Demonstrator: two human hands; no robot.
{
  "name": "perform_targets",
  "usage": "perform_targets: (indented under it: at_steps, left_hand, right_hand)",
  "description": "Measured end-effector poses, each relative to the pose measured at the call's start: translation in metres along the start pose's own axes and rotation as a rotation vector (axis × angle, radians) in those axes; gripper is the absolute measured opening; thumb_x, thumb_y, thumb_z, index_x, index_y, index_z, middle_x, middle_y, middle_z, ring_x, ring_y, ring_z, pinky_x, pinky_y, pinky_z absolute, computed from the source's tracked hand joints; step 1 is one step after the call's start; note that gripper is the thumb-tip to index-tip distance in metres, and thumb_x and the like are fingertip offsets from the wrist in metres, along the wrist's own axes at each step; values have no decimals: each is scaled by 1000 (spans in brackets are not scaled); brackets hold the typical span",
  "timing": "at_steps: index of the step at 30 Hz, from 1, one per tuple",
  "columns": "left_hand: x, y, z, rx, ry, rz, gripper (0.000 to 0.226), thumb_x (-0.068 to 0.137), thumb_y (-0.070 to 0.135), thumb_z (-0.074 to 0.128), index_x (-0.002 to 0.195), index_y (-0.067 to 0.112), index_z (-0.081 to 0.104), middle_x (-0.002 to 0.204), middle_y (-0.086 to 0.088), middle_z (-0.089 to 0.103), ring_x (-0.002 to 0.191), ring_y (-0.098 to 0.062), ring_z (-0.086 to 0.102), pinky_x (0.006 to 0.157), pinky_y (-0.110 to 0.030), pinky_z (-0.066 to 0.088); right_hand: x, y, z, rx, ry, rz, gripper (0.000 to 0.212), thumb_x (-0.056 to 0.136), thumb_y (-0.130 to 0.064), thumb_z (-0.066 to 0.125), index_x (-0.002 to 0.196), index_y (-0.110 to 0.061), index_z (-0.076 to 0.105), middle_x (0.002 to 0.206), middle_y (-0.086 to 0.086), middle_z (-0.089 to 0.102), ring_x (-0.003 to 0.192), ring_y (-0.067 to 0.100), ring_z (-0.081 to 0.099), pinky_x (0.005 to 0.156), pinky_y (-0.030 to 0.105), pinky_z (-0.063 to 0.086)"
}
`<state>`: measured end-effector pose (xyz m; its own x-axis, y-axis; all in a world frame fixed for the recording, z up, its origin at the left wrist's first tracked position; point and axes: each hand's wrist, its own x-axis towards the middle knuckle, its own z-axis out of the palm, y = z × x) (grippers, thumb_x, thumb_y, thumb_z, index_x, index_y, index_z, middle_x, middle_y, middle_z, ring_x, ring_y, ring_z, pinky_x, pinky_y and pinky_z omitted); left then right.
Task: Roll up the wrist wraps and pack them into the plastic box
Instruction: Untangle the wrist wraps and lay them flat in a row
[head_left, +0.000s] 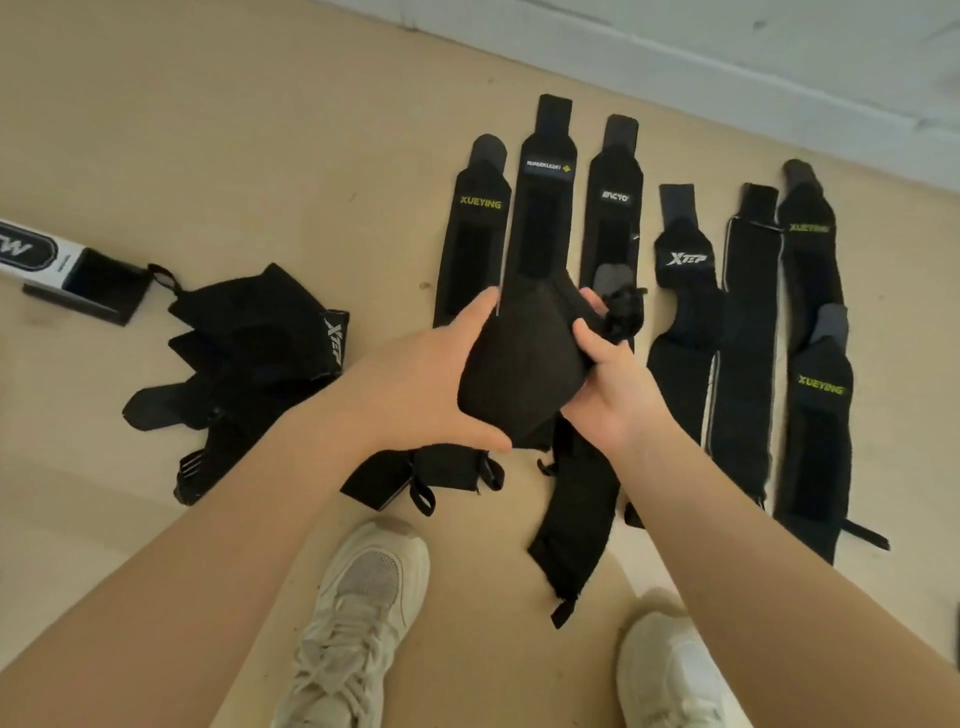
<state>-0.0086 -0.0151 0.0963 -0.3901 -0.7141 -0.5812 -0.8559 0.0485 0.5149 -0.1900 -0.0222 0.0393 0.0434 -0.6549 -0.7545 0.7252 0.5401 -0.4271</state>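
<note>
Both my hands hold the near end of a long black wrist wrap (524, 364) above the beige floor. Its far end, with a dark label, still lies flat on the floor. My left hand (415, 379) grips the bunched end from the left, thumb on top. From the right, my right hand (613, 384) pinches the same end. Several more black wrist wraps (748, 332) lie stretched out side by side, some marked XUEYING, one XTEP. No plastic box is in view.
A heap of black wraps (249, 358) sits at the left. A black and white package (62, 270) lies at the far left edge. My two white sneakers (358, 618) stand at the bottom. A white skirting board (727, 57) runs along the top right.
</note>
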Motion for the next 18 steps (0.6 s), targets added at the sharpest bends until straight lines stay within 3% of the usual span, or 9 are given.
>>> perform_targets:
  at_steps: [3, 5, 8, 11, 12, 14, 15, 16, 18]
  left_hand:
    - [19, -16, 20, -168, -208, -136, 74, 82, 42, 68, 143, 21, 34, 140, 4, 47, 111, -8, 51, 79, -13, 41]
    - [27, -32, 34, -230, -308, -173, 56, 86, 35, 65, 136, 21, 46, 128, 6, 55, 93, 1, 52, 67, -9, 36]
    - [35, -56, 50, -237, -346, -199, 42, 88, 27, 64, 128, 25, 50, 114, 10, 56, 100, -4, 55, 73, -14, 40]
    - [40, -71, 59, -34, -177, -254, 29, 95, 25, 53, 123, 18, 54, 115, -1, 61, 102, -16, 57, 81, -24, 42]
    - [40, -70, 59, 61, -120, -243, 28, 97, 25, 49, 124, 17, 53, 114, -4, 61, 100, -17, 58, 80, -26, 44]
    - [38, -62, 55, 246, -78, -158, 32, 99, 24, 44, 130, 19, 45, 106, -2, 61, 90, -15, 59, 73, -24, 45]
    - [38, -57, 52, 315, -75, -97, 31, 99, 24, 43, 130, 20, 43, 95, 1, 59, 79, -11, 57, 65, -20, 43]
    - [37, -50, 48, 370, -78, -39, 30, 99, 25, 43, 130, 21, 42, 83, 6, 53, 68, -6, 50, 57, -16, 39]
    - [36, -37, 39, 453, -74, 51, 29, 99, 26, 43, 128, 22, 43, 75, 11, 43, 60, -3, 40, 52, -15, 32]
  right_hand:
    - [0, -15, -21, 19, 17, -69, 32, 95, -11, 49, 119, -25, 62, 122, 6, 64, 110, 28, 61, 87, 42, 53]
    - [4, -20, -37, 57, 75, -79, 37, 94, -13, 50, 129, -23, 56, 125, 8, 63, 111, 29, 61, 84, 42, 54]
    - [10, -23, -62, 153, 198, -85, 37, 95, -13, 51, 129, -24, 56, 125, 9, 62, 111, 33, 60, 86, 46, 54]
    - [14, -23, -84, 121, 410, -110, 36, 93, -8, 53, 125, -24, 59, 127, 5, 59, 115, 29, 56, 97, 47, 48]
    - [14, -20, -88, -103, 554, -120, 40, 91, -7, 56, 128, -23, 55, 129, 4, 55, 118, 27, 52, 101, 46, 44]
    - [10, -6, -88, -825, 846, -199, 61, 85, -11, 65, 140, -18, 39, 142, 7, 41, 131, 29, 39, 109, 47, 34]
    - [6, 3, -83, -1177, 839, -334, 73, 82, -15, 69, 145, -16, 31, 149, 9, 31, 138, 30, 30, 113, 46, 27]
    - [0, 12, -75, -1461, 686, -511, 81, 80, -20, 72, 147, -17, 26, 153, 8, 23, 142, 28, 21, 114, 44, 20]
    - [-12, 28, -47, -1834, 111, -735, 81, 80, -29, 71, 147, -24, 27, 156, 1, 19, 145, 21, 9, 115, 43, 5]
